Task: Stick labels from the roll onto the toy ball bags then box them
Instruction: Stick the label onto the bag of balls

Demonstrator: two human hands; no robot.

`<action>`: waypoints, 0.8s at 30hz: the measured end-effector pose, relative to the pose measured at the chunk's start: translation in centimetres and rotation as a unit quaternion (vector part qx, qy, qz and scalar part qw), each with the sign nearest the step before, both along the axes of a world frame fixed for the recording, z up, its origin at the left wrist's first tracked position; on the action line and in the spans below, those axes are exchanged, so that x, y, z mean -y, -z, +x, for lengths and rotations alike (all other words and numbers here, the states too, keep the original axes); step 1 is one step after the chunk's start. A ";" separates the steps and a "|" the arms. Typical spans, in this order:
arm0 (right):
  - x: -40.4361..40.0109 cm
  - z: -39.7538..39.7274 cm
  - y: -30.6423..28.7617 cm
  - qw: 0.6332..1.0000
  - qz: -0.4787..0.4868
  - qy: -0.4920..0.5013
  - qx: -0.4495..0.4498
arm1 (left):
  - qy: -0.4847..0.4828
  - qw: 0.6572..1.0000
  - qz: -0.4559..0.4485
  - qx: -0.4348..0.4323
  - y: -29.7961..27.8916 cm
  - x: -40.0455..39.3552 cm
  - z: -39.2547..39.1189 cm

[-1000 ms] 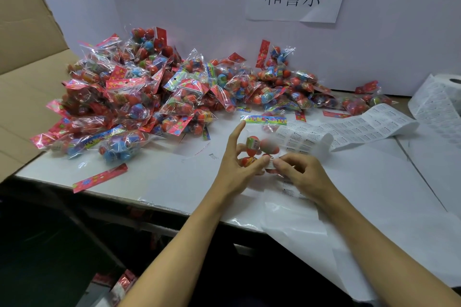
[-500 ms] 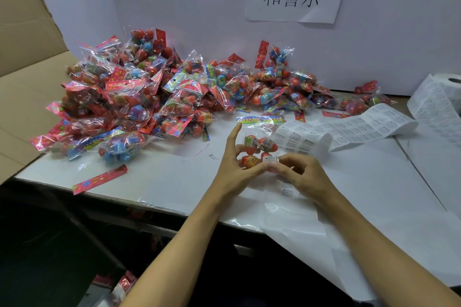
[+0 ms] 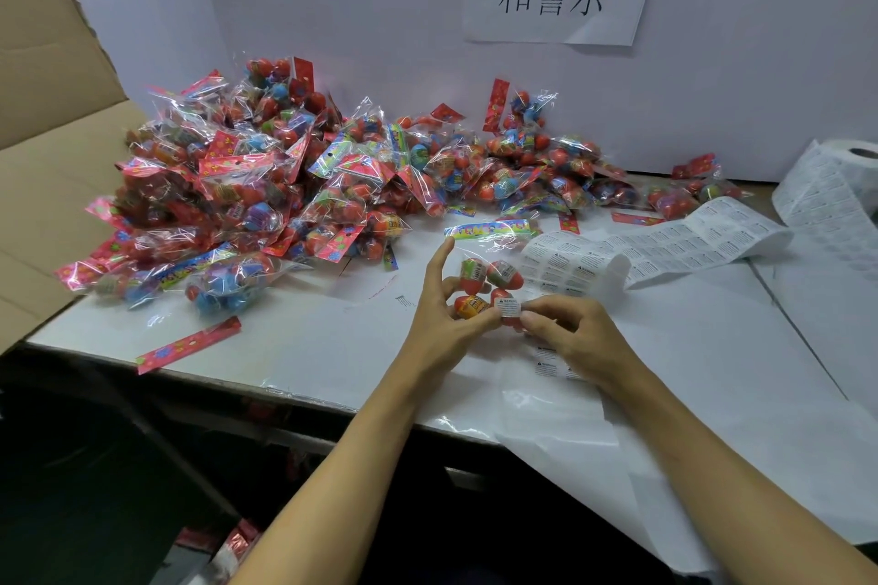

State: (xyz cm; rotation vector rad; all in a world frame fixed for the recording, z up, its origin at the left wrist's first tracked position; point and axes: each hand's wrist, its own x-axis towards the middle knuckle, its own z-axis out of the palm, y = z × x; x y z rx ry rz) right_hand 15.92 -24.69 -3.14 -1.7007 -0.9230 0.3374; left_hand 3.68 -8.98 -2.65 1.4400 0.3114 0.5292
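Labelling step in hand: left hand grips one toy ball bag just before the heap, right hand pinches a label onto it; pressing flat likely follows

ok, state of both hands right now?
Left hand: holding the toy ball bag.
Right hand: pinching the white label on that bag.

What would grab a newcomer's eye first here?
The big heap of toy ball bags across the table's far left. Then, front and centre, the left hand and right hand holding one bag with a white label on it. The label strip runs back to the roll at far right.
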 end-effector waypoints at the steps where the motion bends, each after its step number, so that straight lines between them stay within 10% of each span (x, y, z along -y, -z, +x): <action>1: 0.0 0.1 0.0 1.000 -0.001 -0.003 -0.014 | -0.001 1.000 -0.003 0.003 0.0 0.0 0.0; 24: 0.1 -0.1 -0.3 1.000 -0.009 -0.006 -0.001 | 0.026 0.999 0.042 0.014 0.2 -0.3 -0.1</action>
